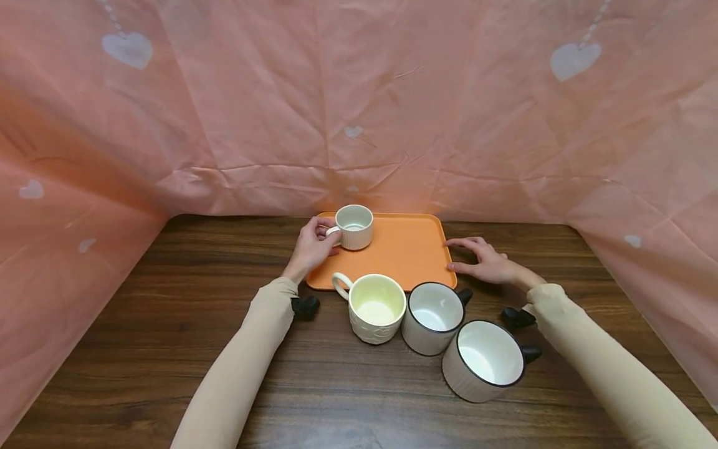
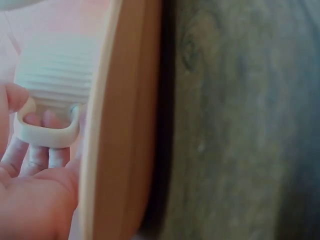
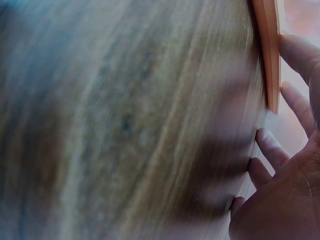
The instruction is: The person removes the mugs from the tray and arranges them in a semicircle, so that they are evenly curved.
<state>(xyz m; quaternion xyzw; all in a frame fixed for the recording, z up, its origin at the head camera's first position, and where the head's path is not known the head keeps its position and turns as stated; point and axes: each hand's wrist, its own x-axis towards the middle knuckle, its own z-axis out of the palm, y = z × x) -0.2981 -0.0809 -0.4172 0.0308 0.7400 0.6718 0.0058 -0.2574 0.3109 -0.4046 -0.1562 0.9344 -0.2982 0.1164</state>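
Note:
A small white ribbed cup [image 1: 356, 238] stands upright on the left part of an orange tray [image 1: 409, 249]. My left hand [image 1: 314, 247] holds this cup by its handle [image 2: 49, 136]; in the left wrist view fingertips show through the handle's loop. At the tray's right rim, my right hand [image 1: 487, 262] is spread, its thumb and a finger touching the edge. In the right wrist view, fingertips [image 3: 290, 47] meet the tray's side [image 3: 271, 60], and other fingers reach down toward the tabletop.
Before the tray stand a cream mug [image 1: 377, 308] with its handle to the left, and two white mugs with black rims and black handles, a smaller one [image 1: 427, 333] and a larger one [image 1: 477, 377]. Pink cloth [image 1: 381, 112] surrounds the dark wooden table [image 1: 140, 324].

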